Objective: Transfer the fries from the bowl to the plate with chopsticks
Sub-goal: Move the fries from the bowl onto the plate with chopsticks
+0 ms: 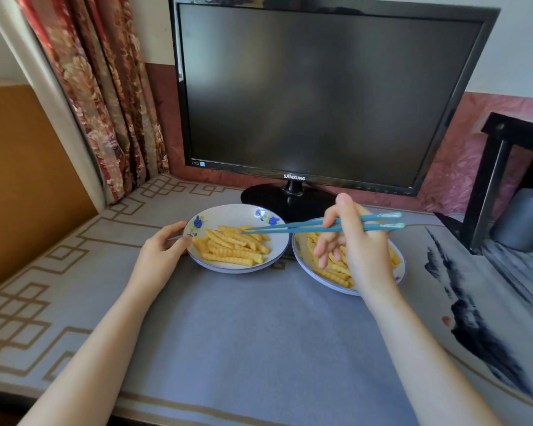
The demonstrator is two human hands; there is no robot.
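— Teal chopsticks point(293, 228), is that what the right hand point(356, 247) has?

— Yes. The thumb and forefinger pinch the pair near its middle, the other fingers hang loose below. The sticks lie almost level, pointing left, and their tips sit close together above the fries point(233, 244) in the left dish point(228, 212). No fry is between the tips.

— Which dish is the bowl and which the plate?

— I cannot tell. Both are white with a blue rim and blue flowers, and both carry crinkle-cut fries. They stand side by side on the worktop point(259, 333), nearly touching, just in front of the monitor point(320, 93).

— And the right dish point(300, 256)?

— It lies directly under the right hand, which hides a good part of it. Its fries point(336, 273) show around the fingers and wrist.

— What is the left hand point(163, 252) doing?

— It rests on the worktop at the left dish's near-left edge, thumb on the rim, fingers curled round the outside.

— So the chopstick tips are well left of the hand that holds them?

— Yes, over the middle of the left dish.
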